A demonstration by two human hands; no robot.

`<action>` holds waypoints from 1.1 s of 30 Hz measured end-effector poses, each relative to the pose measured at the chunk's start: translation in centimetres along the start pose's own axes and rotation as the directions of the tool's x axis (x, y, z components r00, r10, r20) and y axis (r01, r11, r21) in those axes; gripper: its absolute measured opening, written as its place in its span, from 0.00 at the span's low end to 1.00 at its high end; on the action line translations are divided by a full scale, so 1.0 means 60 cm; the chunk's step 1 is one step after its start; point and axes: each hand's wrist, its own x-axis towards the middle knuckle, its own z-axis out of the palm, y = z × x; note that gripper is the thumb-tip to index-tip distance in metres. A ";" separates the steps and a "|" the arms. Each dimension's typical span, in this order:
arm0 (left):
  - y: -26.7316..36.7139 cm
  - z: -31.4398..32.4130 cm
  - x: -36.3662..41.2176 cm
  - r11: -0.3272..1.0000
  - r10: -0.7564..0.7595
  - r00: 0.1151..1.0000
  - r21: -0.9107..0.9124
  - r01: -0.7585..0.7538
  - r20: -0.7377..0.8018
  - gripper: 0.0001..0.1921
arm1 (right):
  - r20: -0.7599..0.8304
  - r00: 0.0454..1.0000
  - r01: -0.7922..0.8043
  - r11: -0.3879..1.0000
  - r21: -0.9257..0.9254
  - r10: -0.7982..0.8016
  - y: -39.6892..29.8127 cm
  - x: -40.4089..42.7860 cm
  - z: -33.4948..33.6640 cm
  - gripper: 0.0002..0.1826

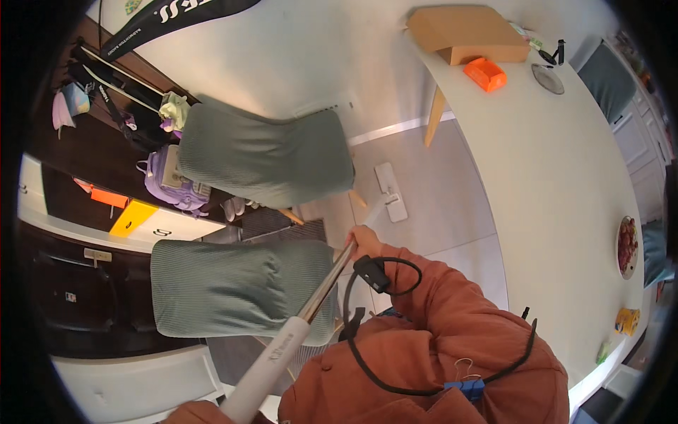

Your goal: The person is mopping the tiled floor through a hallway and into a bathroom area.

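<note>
A flat mop runs diagonally across the view, its white head [391,192] resting on the tiled floor between a chair and the table. My right hand [365,241] is closed around the lower metal part of the mop's pole [323,290]. At the bottom left edge, my left hand [195,412] is partly cut off by the frame and is around the thick light-grey grip [267,365]. A black cord with a small black device [372,274] hangs by my right wrist, and a blue binder clip [465,389] holds the cord on the clothing.
Two green-covered chairs [265,153] [243,289] stand left of the pole. A white table [556,175] curves along the right, bearing a cardboard box [471,32], an orange tray [484,74] and a plate of red food [627,248]. A purple backpack [169,180] sits by the dark cabinet.
</note>
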 end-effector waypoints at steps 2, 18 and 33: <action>-0.037 0.010 0.013 1.000 -0.017 0.988 0.016 0.015 0.152 0.10 | -0.007 0.999 0.031 0.999 -0.041 -0.031 0.015 0.028 -0.021 0.12; -0.200 -0.010 0.081 0.990 -0.047 0.918 -0.103 0.095 0.394 0.06 | 0.154 0.649 -0.225 -0.005 0.974 0.745 0.094 0.123 -0.155 0.07; -0.133 -0.195 -0.077 0.973 -0.185 0.983 -0.139 0.182 -0.007 0.11 | 0.059 0.514 -0.287 0.107 0.952 0.856 0.047 -0.011 -0.047 0.05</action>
